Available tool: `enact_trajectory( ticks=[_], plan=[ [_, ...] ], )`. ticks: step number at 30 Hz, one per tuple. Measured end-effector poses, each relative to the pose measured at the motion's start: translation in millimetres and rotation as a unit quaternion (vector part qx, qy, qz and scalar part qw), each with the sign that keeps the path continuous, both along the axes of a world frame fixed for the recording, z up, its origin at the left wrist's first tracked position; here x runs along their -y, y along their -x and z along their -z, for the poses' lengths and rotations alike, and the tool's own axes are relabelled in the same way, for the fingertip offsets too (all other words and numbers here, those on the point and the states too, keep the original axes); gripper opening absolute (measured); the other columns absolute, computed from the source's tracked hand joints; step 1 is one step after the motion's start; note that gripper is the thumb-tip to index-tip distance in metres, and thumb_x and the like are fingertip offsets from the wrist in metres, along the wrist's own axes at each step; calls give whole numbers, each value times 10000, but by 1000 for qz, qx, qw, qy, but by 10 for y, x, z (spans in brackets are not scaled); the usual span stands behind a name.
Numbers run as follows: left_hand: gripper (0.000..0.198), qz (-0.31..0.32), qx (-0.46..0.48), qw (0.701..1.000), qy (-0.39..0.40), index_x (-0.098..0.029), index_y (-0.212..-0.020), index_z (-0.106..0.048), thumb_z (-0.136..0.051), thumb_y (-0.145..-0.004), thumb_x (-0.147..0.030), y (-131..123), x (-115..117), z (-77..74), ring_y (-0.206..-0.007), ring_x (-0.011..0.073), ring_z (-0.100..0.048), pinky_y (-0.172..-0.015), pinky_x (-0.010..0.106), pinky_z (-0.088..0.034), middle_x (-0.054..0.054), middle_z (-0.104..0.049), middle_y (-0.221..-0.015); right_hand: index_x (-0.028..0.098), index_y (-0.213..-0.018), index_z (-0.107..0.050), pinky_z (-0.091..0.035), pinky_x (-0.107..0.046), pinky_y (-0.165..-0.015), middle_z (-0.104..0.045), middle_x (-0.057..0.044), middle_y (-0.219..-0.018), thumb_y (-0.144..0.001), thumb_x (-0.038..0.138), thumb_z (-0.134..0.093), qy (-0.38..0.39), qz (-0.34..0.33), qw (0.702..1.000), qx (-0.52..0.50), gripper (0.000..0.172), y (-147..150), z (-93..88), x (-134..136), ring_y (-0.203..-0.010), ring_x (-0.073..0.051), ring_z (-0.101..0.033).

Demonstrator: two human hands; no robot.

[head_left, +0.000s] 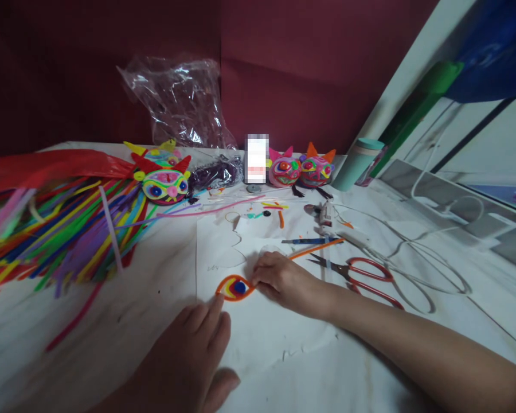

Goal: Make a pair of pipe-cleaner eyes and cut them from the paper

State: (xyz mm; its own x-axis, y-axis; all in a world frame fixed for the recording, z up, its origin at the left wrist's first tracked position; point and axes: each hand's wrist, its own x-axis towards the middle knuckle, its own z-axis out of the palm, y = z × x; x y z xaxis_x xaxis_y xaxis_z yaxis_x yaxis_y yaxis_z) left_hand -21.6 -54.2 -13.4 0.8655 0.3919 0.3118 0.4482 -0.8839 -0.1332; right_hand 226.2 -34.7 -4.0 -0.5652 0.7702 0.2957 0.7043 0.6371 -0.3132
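Paper [266, 327] lies on the desk [150, 275], bearing the orange-rimmed eye [239, 287]; the left hand [198, 338], thumb spread, touches its left tip while the right hand [290, 285] pinches its right tip, apparently to keep both corners steady.

Fingers [216, 308] touch the eye shape [229, 288] (orange-rimmed).

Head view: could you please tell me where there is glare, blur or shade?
Head view: bright glare streaks on the clear plastic bag; head view: colourful strips blurred towards the left edge; head view: left hand darker than right hand.
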Motion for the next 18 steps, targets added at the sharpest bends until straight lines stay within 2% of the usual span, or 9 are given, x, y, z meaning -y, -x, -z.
enact_trajectory(
  ticks=[5,12,18],
  plan=[
    [408,4,10,1000,-1,-131,-1090,-583,-625,-767,-377,-24,0,-22,-979,278,-601,-842,389,-474,147,-652,-1153,143,-772,-664,-430,-298,-759,-633,-66,-783,-825,101,-601,-3,25,1000,0,93,25,7,2,-793,-180,-570],
    [417,6,2,1000,-5,-114,-1040,-617,-656,-736,-397,-55,6,-51,-948,290,-614,-811,407,-492,171,-658,-1140,140,-769,-666,-426,-303,-764,-630,-60,-767,-795,70,-609,34,50,998,3,94,64,-18,10,-809,-179,-569],
    [403,-2,10,1000,26,-106,-999,-648,-674,-720,-395,-64,5,-66,-921,290,-612,-804,412,-499,177,-668,-1112,135,-722,-660,-408,-308,-730,-630,-62,-759,-819,109,-591,60,72,991,96,122,137,-145,-9,-784,-183,-573]
  ],
)
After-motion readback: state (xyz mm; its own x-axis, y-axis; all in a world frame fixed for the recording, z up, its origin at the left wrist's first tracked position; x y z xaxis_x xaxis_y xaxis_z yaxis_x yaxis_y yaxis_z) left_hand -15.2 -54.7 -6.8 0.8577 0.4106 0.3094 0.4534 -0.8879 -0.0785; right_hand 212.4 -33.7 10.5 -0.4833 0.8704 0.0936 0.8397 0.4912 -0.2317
